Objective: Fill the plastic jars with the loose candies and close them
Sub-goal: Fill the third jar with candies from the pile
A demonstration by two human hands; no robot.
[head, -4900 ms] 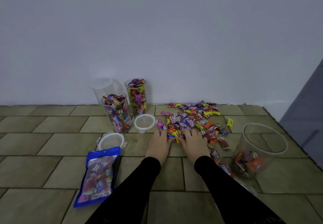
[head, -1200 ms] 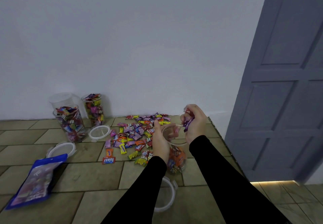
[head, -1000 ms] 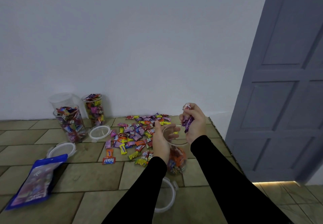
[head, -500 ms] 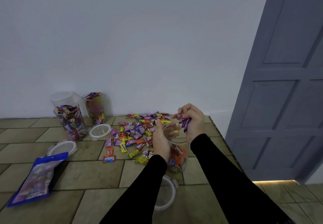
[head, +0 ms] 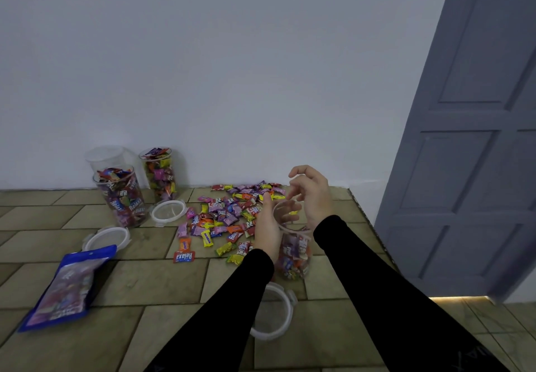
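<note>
Jar (head: 293, 251) in left hand (head: 268, 226): clear plastic, smooth, slightly glossy wall; two filled jars (head: 124, 197) by wall: same clear plastic; empty tub (head: 106, 157) behind them: cloudier, translucent plastic. Lids (head: 169, 210): white plastic rims, clear centre panels, smooth. Candies (head: 229, 215): shiny printed film wrappers, crinkled, catching light. Bag (head: 68, 287): glossy blue plastic film, clear window panel. Floor (head: 145, 278): brownish tiles, matt, faintly mottled, darker grout lines. Wall (head: 232, 67): white paint, matt, even. Door (head: 478, 139): grey painted panels, matt to satin; material under paint cannot be told. Sleeves (head: 362, 270): black cloth, matt, smooth knit.
</note>
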